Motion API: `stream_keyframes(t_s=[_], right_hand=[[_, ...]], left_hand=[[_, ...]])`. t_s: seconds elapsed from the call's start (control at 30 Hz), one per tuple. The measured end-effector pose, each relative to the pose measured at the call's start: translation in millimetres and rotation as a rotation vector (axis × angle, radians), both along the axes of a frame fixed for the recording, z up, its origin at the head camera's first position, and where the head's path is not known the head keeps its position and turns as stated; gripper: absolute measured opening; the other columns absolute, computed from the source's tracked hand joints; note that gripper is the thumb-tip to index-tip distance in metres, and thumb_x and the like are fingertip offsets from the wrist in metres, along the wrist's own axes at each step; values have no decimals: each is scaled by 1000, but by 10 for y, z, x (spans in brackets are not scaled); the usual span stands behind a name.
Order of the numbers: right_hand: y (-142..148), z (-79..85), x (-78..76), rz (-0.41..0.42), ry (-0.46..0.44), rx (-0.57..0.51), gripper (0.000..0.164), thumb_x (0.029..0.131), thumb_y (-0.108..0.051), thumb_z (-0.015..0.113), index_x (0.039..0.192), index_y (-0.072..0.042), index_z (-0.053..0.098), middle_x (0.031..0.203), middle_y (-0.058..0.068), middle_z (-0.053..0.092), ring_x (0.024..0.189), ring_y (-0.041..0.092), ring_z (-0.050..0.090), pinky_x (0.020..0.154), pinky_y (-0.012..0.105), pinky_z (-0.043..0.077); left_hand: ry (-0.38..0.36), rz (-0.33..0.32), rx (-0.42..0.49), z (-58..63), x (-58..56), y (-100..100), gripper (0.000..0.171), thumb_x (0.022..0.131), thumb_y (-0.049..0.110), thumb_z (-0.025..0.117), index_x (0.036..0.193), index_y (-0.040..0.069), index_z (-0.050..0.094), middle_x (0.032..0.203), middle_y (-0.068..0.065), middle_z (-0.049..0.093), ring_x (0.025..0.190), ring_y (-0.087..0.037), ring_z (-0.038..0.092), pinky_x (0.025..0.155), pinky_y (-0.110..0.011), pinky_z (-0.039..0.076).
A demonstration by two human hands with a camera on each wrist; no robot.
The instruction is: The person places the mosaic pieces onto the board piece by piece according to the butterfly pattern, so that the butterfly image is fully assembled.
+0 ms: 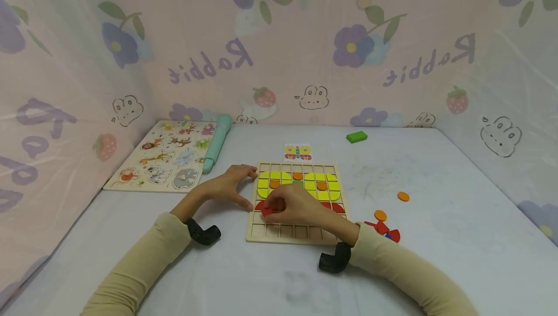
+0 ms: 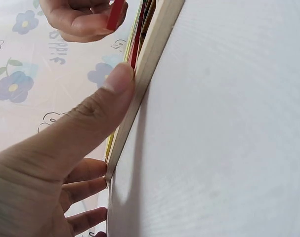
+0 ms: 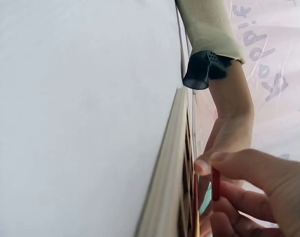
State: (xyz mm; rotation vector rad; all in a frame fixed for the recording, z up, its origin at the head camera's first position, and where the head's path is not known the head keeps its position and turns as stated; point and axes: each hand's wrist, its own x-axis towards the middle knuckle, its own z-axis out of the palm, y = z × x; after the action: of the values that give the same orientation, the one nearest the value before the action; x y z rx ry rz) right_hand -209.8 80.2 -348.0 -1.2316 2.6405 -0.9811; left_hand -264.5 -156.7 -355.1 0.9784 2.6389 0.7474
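Observation:
A wooden grid board (image 1: pixel 301 233) lies in the middle of the table, holding yellow, orange, green and red flat pieces. My right hand (image 1: pixel 301 204) pinches a small red piece (image 1: pixel 267 212) above the board's lower left cells. Seen edge-on in the right wrist view, that red piece (image 3: pixel 216 183) stands between thumb and fingers. With its thumb and fingers spread, my left hand (image 1: pixel 228 185) touches the board's left edge; the left wrist view has its thumb (image 2: pixel 121 79) against the wooden rim. The right hand hides some central cells.
Behind the board lies a butterfly picture card (image 1: pixel 298 152). Loose red pieces (image 1: pixel 394 235) and orange discs (image 1: pixel 403 196) are on the right, a green block (image 1: pixel 357 136) farther back. An animal puzzle board (image 1: pixel 148 158) and a mint-green stick (image 1: pixel 217 144) lie on the left.

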Motion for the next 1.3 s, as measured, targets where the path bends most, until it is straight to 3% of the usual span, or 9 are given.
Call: stream_keyframes(t_s=[0.2,0.53,1.3], right_hand=[[-93,-67,-32,38,-15,-10,20,78,-24,76,93,-12,71,73,-13,62,64,3,53,59,18,47],[-140,-134,-44,21,24,-22,20,78,-25,76,93,-13,71,75,-10,62,67,6,53,59,18,46],[-145,-115,-29,19,31,-5,20,77,-26,77,90,-12,71,72,-13,59,65,5,52,58,18,46]], left_hand=[[-8,-2,9,-7,-3,-6,78,67,42,81,127,6,47,146,-15,32,136,-35,19,110,-54,16],[-3,-10,17,8,1,-4,78,68,41,81,127,6,46,146,-16,32,136,-36,19,110,-54,16],[6,-21,20,8,6,-1,76,68,40,82,126,5,47,146,-16,33,136,-36,20,110,-54,16]])
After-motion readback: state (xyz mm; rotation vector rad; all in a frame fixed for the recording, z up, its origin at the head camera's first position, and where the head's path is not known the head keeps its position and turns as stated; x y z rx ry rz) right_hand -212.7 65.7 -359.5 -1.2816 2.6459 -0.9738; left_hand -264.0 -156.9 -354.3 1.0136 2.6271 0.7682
